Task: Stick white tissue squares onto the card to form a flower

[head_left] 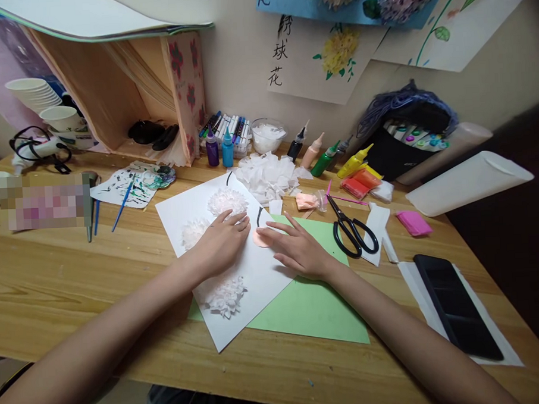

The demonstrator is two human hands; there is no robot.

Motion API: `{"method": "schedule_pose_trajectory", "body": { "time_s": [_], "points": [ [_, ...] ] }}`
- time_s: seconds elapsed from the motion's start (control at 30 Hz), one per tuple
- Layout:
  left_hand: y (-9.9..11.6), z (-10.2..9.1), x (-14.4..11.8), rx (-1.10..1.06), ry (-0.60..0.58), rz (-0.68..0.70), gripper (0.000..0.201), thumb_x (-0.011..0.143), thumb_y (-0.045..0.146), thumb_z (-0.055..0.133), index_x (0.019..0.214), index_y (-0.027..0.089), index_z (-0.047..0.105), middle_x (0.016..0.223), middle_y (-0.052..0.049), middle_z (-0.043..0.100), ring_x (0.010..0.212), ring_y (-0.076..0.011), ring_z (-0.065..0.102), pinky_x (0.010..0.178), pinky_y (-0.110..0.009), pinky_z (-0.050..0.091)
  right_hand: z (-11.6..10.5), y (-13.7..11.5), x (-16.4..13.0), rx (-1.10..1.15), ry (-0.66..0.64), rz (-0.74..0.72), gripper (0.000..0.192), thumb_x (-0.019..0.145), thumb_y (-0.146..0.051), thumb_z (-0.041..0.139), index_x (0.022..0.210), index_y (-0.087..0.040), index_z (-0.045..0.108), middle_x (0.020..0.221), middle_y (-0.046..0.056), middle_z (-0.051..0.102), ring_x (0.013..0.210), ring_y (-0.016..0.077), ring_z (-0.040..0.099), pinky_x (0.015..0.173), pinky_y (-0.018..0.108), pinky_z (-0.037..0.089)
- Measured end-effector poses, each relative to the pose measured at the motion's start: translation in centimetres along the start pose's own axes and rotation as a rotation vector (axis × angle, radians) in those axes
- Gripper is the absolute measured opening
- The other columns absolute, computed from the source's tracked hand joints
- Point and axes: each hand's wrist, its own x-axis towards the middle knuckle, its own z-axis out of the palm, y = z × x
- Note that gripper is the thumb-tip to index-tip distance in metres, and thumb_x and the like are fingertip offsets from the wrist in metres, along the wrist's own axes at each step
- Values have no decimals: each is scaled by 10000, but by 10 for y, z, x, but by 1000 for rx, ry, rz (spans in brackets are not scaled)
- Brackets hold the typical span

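A pink piece [261,238] is pinned on the white sheet [255,274] under the flat right hand [298,248]; the left hand [220,243] is laid flat just left.

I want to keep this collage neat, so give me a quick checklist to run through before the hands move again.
1. Left hand flat on the white sheet: ok.
2. Right hand fingertips on the pink paper piece: ok.
3. White sheet lying on the green paper: ok.
4. Scissors clear of both hands: ok.
5. Glue under the pink piece: cannot tell.
6. Tissue flowers unsquashed: ok.
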Motion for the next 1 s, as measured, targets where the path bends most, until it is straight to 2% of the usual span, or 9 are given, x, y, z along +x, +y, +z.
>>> {"method": "schedule_pose_trajectory", "body": {
  "time_s": [0.13,0.27,0.43,0.53,0.67,0.77,1.0],
  "points": [
    [0,-1,0,10,-11,-3,403,881,108,320,1225,106,529,1291,-103,547,1292,-201,382,1085,-408,231,1,0,1,48,31,7,459,925,-326,352,1366,-200,335,1353,53,496,1300,197,385,1145,515,169],
    [0,-1,0,13,-7,-4,405,886,122,303,1218,100,533,1292,-95,547,1289,-210,385,1090,-407,228,1,-3,2,90,-67,-39,516,902,-388,420,1374,-211,309,1386,49,459,1349,204,301,1149,519,133],
    [1,-1,0,17,-1,2,408,873,108,315,1219,107,532,1290,-97,548,1286,-209,390,1083,-415,241,1,-4,2,106,7,-39,455,913,-337,386,1341,-188,348,1332,59,515,1312,185,367,1154,504,127],
    [2,-2,0,15,-12,-1,407,877,112,311,1216,99,535,1290,-103,547,1283,-216,394,1084,-420,241,1,-3,1,83,-32,-62,477,905,-342,401,1350,-183,342,1350,62,499,1328,190,343,1152,505,132],
    [2,-2,0,25,-7,2,408,879,109,304,1216,95,534,1294,-100,544,1289,-216,387,1086,-416,239,1,-5,0,47,-37,-80,437,914,-295,370,1338,-192,376,1311,53,540,1298,180,395,1154,499,127],
    [2,-1,0,35,-10,-4,404,879,109,308,1211,103,537,1295,-91,545,1292,-211,383,1087,-409,237,2,-9,0,6,-42,-100,463,916,-287,368,1365,-178,336,1322,60,529,1323,187,361,1152,501,130],
    [2,-1,1,16,-11,-10,394,861,89,343,1197,98,548,1289,-107,547,1303,-210,367,1085,-413,232,4,-15,1,0,-57,-40,513,908,-330,390,1390,-198,273,1382,61,463,1354,188,301,1151,515,115]
  ]
}}
